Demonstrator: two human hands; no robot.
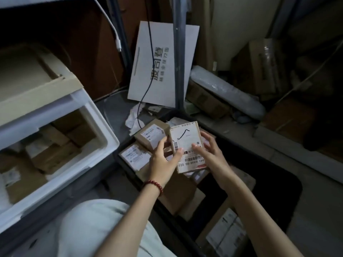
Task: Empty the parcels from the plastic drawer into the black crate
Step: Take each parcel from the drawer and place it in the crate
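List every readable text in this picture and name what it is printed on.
"波司登", sideways: white cardboard sheet leaning at the back. The smaller print beside it is blurred.
"642 H468 00 033", approximately: label on the held brown cardboard parcel.
Labels on parcels in the black plastic crate and white plastic drawer: too blurred to read.

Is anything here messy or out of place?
Crumpled white paper lies on the floor beyond the black crate, under a dangling black cable. Parcels in the crate lie tilted and overlapping, not stacked.
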